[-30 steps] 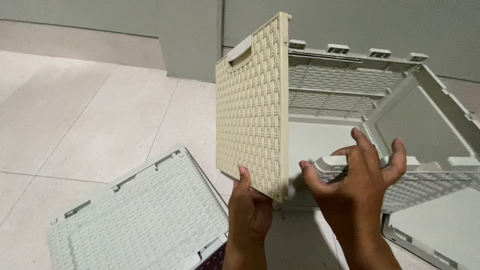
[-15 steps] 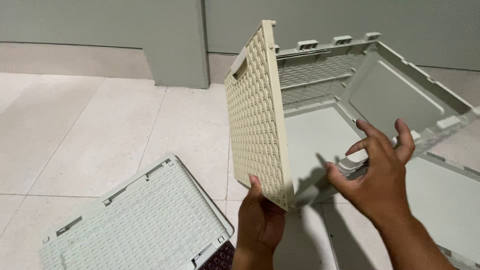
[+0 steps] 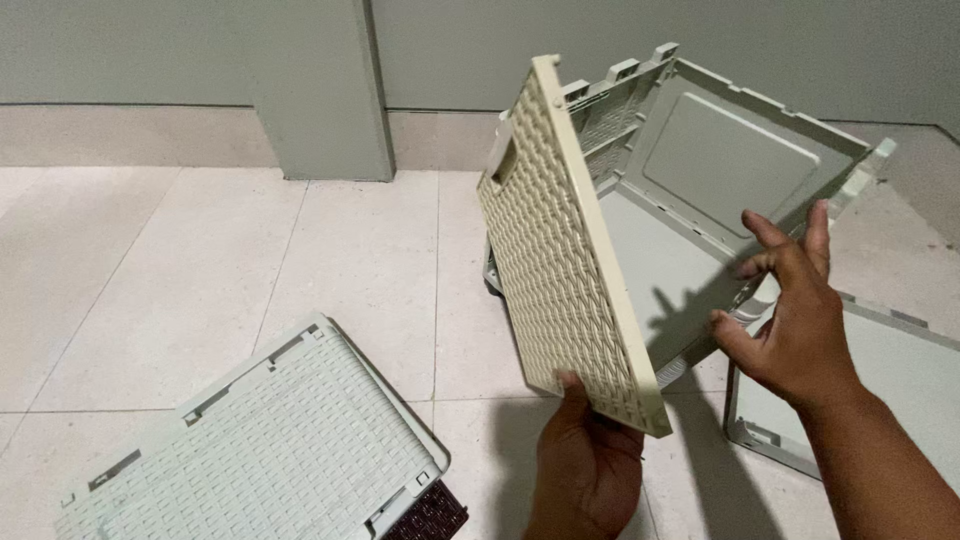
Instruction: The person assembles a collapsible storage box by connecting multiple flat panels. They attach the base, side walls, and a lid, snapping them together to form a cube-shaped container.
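- Down on the tiled floor (image 3: 200, 280), through the head camera, I saw my left hand (image 3: 585, 465) clenched around the bottom edge of a cream woven-pattern panel (image 3: 560, 250), thumb on the near face, holding it upright and tilted slightly, its handle slot near the top.
- That low grip looked to me like a way of carrying the panel's weight from beneath while keeping its long edge free.
- My right hand (image 3: 790, 310) was released, fingers spread and grasping nothing, hovering just beside the grey folding crate (image 3: 740, 160) behind the panel; I could not tell whether a fingertip touched its wall.
- The crate lay partly unfolded on the floor, its smooth inner base and flap facing me, hinge tabs showing along the far rim.
- I judged the panel was held against the crate's near side because it stood where a side wall would sit.
- At lower left a flat, pale woven-texture panel (image 3: 260, 450) rested on the floor, well apart from both hands, with a dark woven piece (image 3: 425, 515) peeking from under its corner.
- Another grey panel (image 3: 880, 380) lay flat at right, under my right forearm.
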